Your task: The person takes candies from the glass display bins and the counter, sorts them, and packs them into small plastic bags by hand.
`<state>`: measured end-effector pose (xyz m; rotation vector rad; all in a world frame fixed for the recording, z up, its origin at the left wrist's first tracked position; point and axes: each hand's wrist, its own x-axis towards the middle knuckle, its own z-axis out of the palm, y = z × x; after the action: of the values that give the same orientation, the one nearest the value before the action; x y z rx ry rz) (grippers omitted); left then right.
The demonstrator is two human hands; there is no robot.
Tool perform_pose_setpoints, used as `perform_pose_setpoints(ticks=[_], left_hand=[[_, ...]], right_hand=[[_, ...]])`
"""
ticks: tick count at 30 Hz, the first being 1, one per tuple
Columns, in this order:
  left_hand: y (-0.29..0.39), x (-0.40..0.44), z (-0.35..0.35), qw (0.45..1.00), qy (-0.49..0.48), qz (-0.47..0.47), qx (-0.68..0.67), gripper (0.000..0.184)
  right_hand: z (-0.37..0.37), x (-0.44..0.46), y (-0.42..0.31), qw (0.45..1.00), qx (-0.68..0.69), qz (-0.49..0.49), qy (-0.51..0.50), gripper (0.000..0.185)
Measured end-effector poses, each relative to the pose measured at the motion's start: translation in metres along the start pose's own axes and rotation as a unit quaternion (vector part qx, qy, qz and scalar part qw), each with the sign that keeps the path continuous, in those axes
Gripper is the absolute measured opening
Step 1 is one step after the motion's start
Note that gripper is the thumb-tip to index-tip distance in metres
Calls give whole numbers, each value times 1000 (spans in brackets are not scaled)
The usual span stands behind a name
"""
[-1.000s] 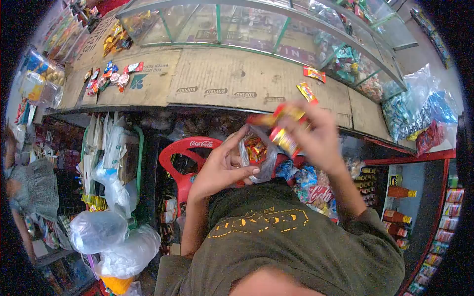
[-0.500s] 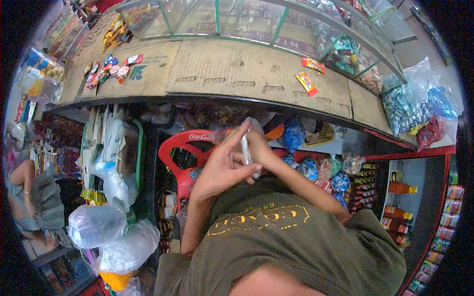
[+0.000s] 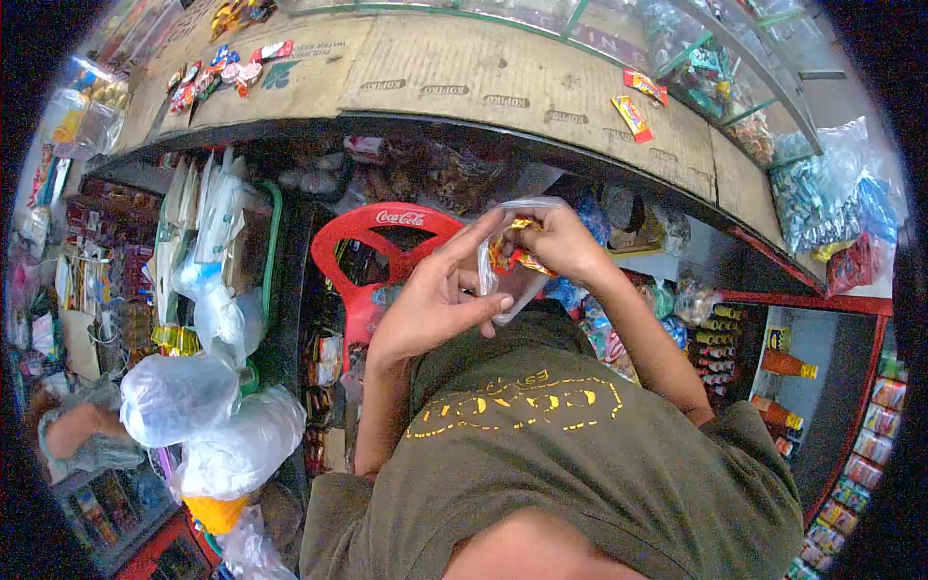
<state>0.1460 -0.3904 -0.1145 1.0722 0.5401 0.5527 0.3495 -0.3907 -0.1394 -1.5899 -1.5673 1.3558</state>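
Observation:
My left hand (image 3: 432,302) pinches one side of a small clear plastic bag (image 3: 527,288) between thumb and fingers, in front of my shirt. The bag's mouth stands open. At that mouth, my right hand (image 3: 568,242) has its fingers closed on red-and-yellow wrapped candies (image 3: 518,253). Whether some of these candies lie loose in the bag I cannot tell. On the cardboard-covered counter ahead lie two more wrapped candies (image 3: 633,118), red and orange-yellow. A group of mixed wrapped candies (image 3: 227,72) sits further left on the counter.
A red Coca-Cola chair (image 3: 333,242) stands under the counter's edge (image 3: 464,118). Bulky plastic bags (image 3: 237,454) hang at my left. At the counter's right end are bags of teal-wrapped sweets (image 3: 817,208). Bottles (image 3: 785,364) line a shelf at right. Another person's limb shows at far left.
My right hand has come up from behind the left with red-and-yellow candies now visible in it. The plastic bag has spread open. My view has shifted slightly.

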Motion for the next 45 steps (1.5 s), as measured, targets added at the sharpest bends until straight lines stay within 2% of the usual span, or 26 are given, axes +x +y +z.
perform_pose_setpoints(ticks=[3,7,10,13,15,19,22,24,25,27,29,31,32,33,35,36,37,39,41,43,45], left_hand=[[-2,-1,0,1000,-2,2,-1,82],[-7,-3,-1,1000,-12,-13,-10,82],[-9,-3,1,1000,-11,-13,-17,82],[-11,-3,2,1000,-2,-6,-18,81],[-11,-4,2,1000,3,3,-19,81],[-9,-3,2,999,-1,-27,-22,81],[-12,-1,2,1000,6,-23,-19,80],[-12,1,2,1000,12,-7,-13,80],[-10,1,2,1000,9,-12,-14,80],[-9,1,1,1000,5,-18,-14,80],[-11,2,1,1000,-10,-5,-17,81],[-13,4,0,1000,-2,-21,-21,81],[-14,5,0,999,5,-37,-25,81],[-13,5,1,999,6,-37,-25,81],[-10,3,0,999,5,-46,-27,81],[-9,2,-1,998,7,-50,-28,80],[-8,1,-1,999,25,-29,-26,80],[-7,2,-3,999,41,-6,-23,80],[-3,1,-10,998,61,-2,-20,79],[0,1,-12,998,59,17,-13,79],[2,0,-12,998,62,9,-15,79]], right_hand=[[4,-1,12,996,80,15,-27,26],[3,-8,11,996,55,4,-71,27],[6,-7,19,997,63,-4,-51,29],[5,-8,17,997,65,30,-21,38],[1,-9,22,999,-18,-8,-33,50],[-3,-13,14,995,-75,-61,-13,51],[-4,-8,20,996,-73,-50,-18,48],[-1,-3,17,970,-243,-22,-12,39],[2,-1,19,970,-244,-21,-11,39],[13,3,34,937,-347,12,28,27],[20,5,40,934,-358,4,20,27],[31,6,33,926,-372,-48,40,25],[34,10,21,925,-376,52,-14,26],[38,12,31,925,-376,52,-15,26],[51,16,43,960,-259,-66,80,26],[51,7,38,960,-209,-117,147,23],[46,5,30,960,-208,-116,144,23],[33,1,9,979,-204,-27,0,26],[25,-2,5,975,-215,-49,-2,22],[17,-3,5,946,-264,-185,28,13],[9,-7,-11,955,-241,-173,16,11]])
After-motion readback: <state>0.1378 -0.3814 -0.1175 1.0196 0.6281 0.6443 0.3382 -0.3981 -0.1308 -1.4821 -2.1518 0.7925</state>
